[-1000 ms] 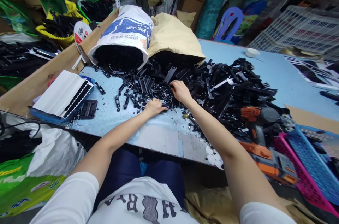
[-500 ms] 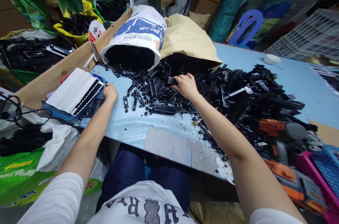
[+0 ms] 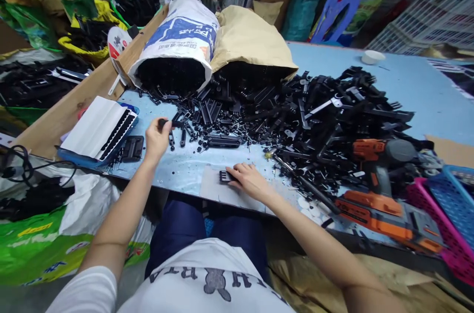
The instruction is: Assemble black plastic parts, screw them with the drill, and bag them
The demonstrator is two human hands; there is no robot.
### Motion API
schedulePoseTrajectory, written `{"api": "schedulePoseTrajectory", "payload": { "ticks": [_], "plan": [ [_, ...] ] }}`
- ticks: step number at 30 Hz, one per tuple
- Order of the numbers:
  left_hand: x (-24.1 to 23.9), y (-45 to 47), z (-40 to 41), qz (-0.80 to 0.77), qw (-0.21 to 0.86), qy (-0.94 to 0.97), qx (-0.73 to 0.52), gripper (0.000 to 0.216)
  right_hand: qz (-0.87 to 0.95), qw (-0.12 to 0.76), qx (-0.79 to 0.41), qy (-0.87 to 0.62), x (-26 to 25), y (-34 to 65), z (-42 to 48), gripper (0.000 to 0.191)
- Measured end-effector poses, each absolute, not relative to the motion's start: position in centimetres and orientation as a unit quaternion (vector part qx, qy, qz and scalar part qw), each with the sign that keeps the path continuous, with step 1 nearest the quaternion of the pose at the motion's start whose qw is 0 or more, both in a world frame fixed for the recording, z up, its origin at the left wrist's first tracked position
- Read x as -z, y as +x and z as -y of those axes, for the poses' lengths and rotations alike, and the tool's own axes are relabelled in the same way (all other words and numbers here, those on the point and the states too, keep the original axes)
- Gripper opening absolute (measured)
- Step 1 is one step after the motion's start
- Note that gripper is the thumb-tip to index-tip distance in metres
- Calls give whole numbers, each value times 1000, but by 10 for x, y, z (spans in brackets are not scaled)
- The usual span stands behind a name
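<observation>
My left hand (image 3: pixel 157 138) is raised over the blue table (image 3: pixel 407 91), pinching a small black plastic part (image 3: pixel 165 123) between its fingers. My right hand (image 3: pixel 249 179) rests near the table's front edge, its fingers pressing a small black ribbed part (image 3: pixel 224 176) onto a grey patch. Behind both hands spreads a big heap of black plastic parts (image 3: pixel 318 120), spilling from a white-and-blue sack (image 3: pixel 177 44) and a tan sack (image 3: pixel 248 41).
A white sheet with black strips (image 3: pixel 97 128) lies in a blue tray at left, beside a black hinged piece (image 3: pixel 132 148). An orange cordless drill (image 3: pixel 374 165) and orange tool (image 3: pixel 374 212) lie at right, near pink and blue baskets (image 3: pixel 444 204). Bags clutter the floor at left.
My left hand came back from the tray to mid-table and now pinches a black part. My right hand drew back from the heap to the front edge with a ribbed part.
</observation>
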State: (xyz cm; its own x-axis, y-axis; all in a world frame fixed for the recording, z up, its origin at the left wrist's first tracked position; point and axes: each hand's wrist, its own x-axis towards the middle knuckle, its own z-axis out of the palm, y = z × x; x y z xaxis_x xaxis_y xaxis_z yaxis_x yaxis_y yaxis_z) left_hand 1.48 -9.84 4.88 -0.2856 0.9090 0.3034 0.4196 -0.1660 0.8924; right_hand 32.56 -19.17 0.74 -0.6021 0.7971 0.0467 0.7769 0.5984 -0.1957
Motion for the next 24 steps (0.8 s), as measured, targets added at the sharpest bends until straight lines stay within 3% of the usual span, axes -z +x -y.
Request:
{"api": "schedulePoseTrajectory", "payload": {
  "ticks": [3,5,7,14,20,24],
  "plan": [
    [-56,60,124,-494,475,521,-509,42,853,181,-52,-487,-11,320,195,58],
    [-55,87,140,-462,550,529,-452,42,833,243,-39,-496,-20,312,193,63],
    [-52,106,155,-446,577,538,-422,40,836,248,-24,-489,-27,304,192,54],
    [-28,119,191,-455,599,501,-429,36,815,246,34,-523,-4,285,221,47],
    [-24,102,196,-502,522,533,-437,33,808,276,-53,-518,7,282,231,36],
    [-41,84,182,-553,418,635,-343,28,838,244,-15,-487,22,313,224,57]
  ]
}}
